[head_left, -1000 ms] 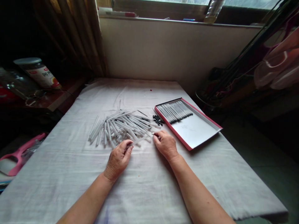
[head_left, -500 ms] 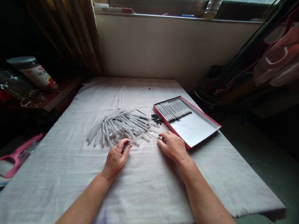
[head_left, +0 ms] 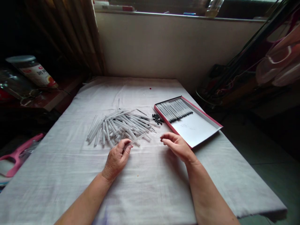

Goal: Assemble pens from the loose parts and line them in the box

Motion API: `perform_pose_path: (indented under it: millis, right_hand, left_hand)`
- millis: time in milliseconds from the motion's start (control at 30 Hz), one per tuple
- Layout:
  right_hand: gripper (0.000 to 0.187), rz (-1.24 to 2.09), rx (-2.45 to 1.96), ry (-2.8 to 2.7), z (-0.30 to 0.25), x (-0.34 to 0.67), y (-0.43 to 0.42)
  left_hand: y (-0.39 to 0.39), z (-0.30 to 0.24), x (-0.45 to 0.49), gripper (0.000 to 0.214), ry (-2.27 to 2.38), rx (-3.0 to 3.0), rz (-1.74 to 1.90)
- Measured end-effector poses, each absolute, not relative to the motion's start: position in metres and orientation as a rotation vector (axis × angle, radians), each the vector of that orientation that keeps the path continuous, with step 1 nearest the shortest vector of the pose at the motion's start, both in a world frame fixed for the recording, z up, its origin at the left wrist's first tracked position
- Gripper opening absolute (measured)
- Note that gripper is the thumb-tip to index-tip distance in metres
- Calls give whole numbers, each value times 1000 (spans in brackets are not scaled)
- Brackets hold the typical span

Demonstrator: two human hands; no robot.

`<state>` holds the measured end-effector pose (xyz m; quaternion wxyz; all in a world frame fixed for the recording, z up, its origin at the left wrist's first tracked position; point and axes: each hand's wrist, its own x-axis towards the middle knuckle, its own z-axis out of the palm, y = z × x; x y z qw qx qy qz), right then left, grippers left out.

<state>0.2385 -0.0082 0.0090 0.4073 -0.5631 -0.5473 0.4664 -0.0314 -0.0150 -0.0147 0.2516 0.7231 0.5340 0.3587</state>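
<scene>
My left hand [head_left: 117,157] pinches one clear plastic tube [head_left: 137,139] at its near end, just in front of a loose pile of clear tubes [head_left: 117,125] on the white cloth. A short way right of that tube, my right hand [head_left: 177,145] is lifted off the cloth, thumb and fingers pinched on something thin that I cannot make out. A small heap of black caps [head_left: 157,118] lies beyond it. A red-edged tray [head_left: 199,128] to the right holds a row of finished pens [head_left: 174,111].
The cloth-covered table [head_left: 145,187] ends at a white wall behind. A jar [head_left: 32,72] and dark shelf stand at the left, a pink object [head_left: 16,156] lower left. Dark poles and pink cloth [head_left: 276,62] crowd the right side.
My right hand has drawn away from the pile, moving right and lifting off the cloth with its fingers pinched. My left hand keeps hold of the tube, barely moved.
</scene>
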Motion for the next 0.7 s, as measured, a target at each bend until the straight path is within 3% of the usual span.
perform_pose_path:
  millis: [133,333,700]
  right_hand:
    - [40,1275,-1181,-1179,9,239,-10]
    - [31,979,-1074,-877,12,224,-7]
    - [29,1108,-895,-640,20,213,-3]
  left_hand:
    - [-15,-16,-31,22,1455,1980,988]
    - [-15,-17,-31,22,1430,2000,1024]
    - [-15,-12,-30,21,1417,2049,1015]
